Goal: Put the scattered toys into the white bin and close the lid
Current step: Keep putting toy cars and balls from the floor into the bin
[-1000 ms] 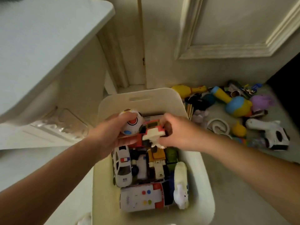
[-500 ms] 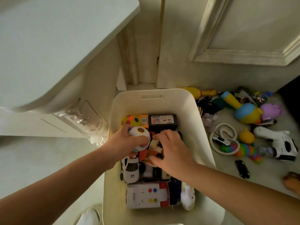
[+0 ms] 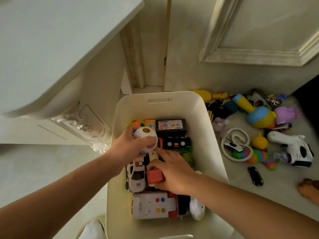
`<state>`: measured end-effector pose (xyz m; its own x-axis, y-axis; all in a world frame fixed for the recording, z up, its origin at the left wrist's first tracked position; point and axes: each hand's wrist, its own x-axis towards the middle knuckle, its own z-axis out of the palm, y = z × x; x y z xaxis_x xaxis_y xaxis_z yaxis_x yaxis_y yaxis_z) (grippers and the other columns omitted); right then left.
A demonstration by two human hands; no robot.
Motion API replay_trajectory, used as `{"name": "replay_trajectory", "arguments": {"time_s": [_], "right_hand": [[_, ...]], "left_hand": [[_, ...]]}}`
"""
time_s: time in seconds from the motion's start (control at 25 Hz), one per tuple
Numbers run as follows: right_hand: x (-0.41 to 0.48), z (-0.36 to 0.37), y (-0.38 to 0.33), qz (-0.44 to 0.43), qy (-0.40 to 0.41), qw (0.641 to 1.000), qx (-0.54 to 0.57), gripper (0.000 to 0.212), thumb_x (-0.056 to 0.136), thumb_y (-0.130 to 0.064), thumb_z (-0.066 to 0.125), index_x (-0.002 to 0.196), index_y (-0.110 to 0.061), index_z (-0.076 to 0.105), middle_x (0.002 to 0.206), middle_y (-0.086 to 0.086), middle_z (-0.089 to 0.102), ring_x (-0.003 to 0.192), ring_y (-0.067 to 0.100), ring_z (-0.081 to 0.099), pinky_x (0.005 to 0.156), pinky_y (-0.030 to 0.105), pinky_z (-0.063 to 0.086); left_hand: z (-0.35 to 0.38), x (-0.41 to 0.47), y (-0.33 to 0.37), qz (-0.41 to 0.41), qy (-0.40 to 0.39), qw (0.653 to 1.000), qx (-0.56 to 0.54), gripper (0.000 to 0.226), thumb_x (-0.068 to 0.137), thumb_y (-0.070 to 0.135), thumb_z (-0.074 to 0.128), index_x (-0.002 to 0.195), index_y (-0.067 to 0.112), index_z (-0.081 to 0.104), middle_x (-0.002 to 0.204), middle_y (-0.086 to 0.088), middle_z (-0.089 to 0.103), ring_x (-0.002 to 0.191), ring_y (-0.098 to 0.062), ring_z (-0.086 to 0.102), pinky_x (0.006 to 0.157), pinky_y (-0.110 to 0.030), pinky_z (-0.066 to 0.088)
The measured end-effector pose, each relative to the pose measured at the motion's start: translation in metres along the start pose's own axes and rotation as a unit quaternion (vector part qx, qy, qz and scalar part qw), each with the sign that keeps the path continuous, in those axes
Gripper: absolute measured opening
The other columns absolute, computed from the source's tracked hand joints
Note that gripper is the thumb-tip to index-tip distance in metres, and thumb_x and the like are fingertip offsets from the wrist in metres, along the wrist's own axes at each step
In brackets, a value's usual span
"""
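Right hand (image 3: 170, 171) lower, deeper in bin (image 3: 214, 135).

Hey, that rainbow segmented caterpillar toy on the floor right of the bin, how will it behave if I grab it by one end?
The rainbow caterpillar will probably flop: it lies in a curve and looks built of separate ring segments. It likely hangs and swings rather than staying stiff. It appears to be light plastic, so one hand should manage; its green end touches the white loop, which may get nudged.
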<state>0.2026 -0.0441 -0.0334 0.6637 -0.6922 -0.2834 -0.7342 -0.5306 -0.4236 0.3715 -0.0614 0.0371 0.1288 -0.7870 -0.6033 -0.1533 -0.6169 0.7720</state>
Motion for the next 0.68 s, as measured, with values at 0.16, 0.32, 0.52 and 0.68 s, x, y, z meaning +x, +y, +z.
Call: {"name": "replay_trajectory", "arguments": {"time_s": [0.16, 0.32, 0.52, 0.68], "right_hand": [[-0.002, 0.012, -0.010, 0.016, -0.034, 0.998, -0.049, 0.058, 0.084, -0.031, 0.067, 0.135, -0.029, 0.041, 0.159, 0.007, 0.007, 0.146, 0.036, 0.007, 0.119, 0.054, 0.004], [0.005, -0.039, -0.003, 0.110, -0.097, 0.972, 0.182, 0.043, 0.086, -0.017, 0.058, 0.129, -0.025, 0.055, 0.138, 0.004, 0.045, 0.124, 0.025, 0.046, 0.100, 0.041, 0.043], [0.015, -0.078, 0.020, 0.272, 0.030, 0.786, 0.554, 0.056, 0.090, -0.041, 0.055, 0.141, -0.041, 0.032, 0.125, -0.001, 0.054, 0.100, 0.018, 0.060, 0.085, 0.037, 0.055], [0.024, -0.045, 0.022, 0.324, 0.094, 0.830, 0.443, 0.073, 0.087, -0.041, 0.064, 0.147, -0.035, 0.024, 0.144, 0.007, 0.039, 0.120, 0.027, 0.052, 0.096, 0.037, 0.050]], "left_hand": [[0.005, 0.000, -0.005, -0.002, -0.002, 0.999, 0.044, 0.054, 0.073, 0.033, 0.079, 0.118, 0.026, 0.051, 0.105, -0.001, 0.064, 0.092, -0.018, 0.067, 0.082, -0.038, 0.059], [0.010, 0.002, -0.008, 0.029, 0.002, 0.995, 0.094, 0.060, 0.069, 0.039, 0.082, 0.119, 0.029, 0.050, 0.102, 0.003, 0.065, 0.088, -0.016, 0.068, 0.078, -0.035, 0.059], [0.038, 0.024, 0.000, 0.143, -0.040, 0.969, 0.199, 0.076, 0.069, 0.045, 0.080, 0.132, 0.033, 0.040, 0.108, 0.010, 0.058, 0.089, -0.003, 0.061, 0.073, -0.016, 0.052], [0.053, 0.041, -0.015, 0.186, -0.102, 0.891, 0.402, 0.100, 0.071, 0.046, 0.078, 0.149, 0.030, 0.018, 0.144, 0.002, 0.041, 0.128, -0.016, 0.042, 0.106, -0.031, 0.038]]}}
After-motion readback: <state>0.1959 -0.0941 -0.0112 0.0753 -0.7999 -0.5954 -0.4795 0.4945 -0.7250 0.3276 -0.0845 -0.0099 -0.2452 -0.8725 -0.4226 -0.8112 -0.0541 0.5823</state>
